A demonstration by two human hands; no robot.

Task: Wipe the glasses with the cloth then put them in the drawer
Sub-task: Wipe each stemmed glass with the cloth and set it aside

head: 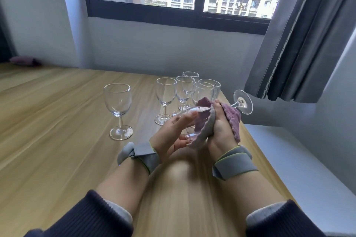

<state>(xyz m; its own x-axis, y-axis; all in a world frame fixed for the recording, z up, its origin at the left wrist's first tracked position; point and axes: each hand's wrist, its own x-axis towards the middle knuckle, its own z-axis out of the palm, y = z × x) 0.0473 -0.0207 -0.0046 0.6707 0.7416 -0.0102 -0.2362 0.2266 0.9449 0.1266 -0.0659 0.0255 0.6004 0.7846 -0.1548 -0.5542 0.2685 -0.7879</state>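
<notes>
Hands at work over a pale wooden bench (57, 140), seen from a head-worn camera. The person holds one wine glass (194, 113) sideways, its round foot (243, 102) pointing up and to the right. The left hand (173, 132) cups the bowl, fingers curved around the clear glass. The right hand (221, 125) grips a purple cloth (204, 121) wrapped over the bowl near the stem.

Five more glasses wait upright on the bench: one stemmed glass (117, 109) standing apart to the left, and a tight cluster of four (185, 90) just behind the hands, two of them ribbed. No drawer is in view.

The glass is likely light, thin, smooth and easily broken, with the stem its weakest part. Supporting the bowl while wiping, as here, seems safer than twisting by the foot, and the cloth should help against slipping.
</notes>
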